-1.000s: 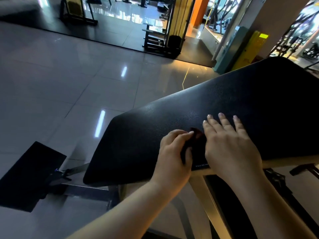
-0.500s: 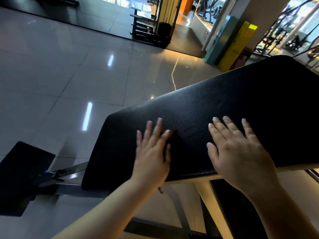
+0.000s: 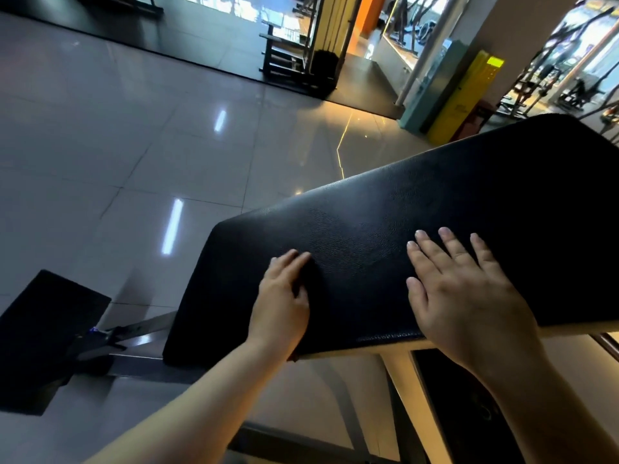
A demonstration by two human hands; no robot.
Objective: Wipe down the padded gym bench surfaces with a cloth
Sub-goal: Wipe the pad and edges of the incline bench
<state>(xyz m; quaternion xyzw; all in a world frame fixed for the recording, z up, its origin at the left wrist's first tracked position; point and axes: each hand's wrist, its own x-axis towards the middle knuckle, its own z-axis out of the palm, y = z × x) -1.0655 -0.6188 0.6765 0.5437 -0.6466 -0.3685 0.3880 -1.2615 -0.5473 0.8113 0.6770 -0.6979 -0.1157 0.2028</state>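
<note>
Since the earlier frame, my left hand (image 3: pixel 281 309) has shifted toward the lower end of the black padded bench pad (image 3: pixel 418 229), its fingers (image 3: pixel 294 259) now curled and pressing a dark cloth (image 3: pixel 310 279) onto the pad near its front edge. My right hand (image 3: pixel 469 296) lies flat on the pad, well apart from the left, fingers spread and gripping nothing. A separate black seat pad (image 3: pixel 43 336) sits lower left above the tiled floor (image 3: pixel 134 145).

glossy grey tiled floor (image 3: pixel 100 155) reflecting ceiling lights.
</note>
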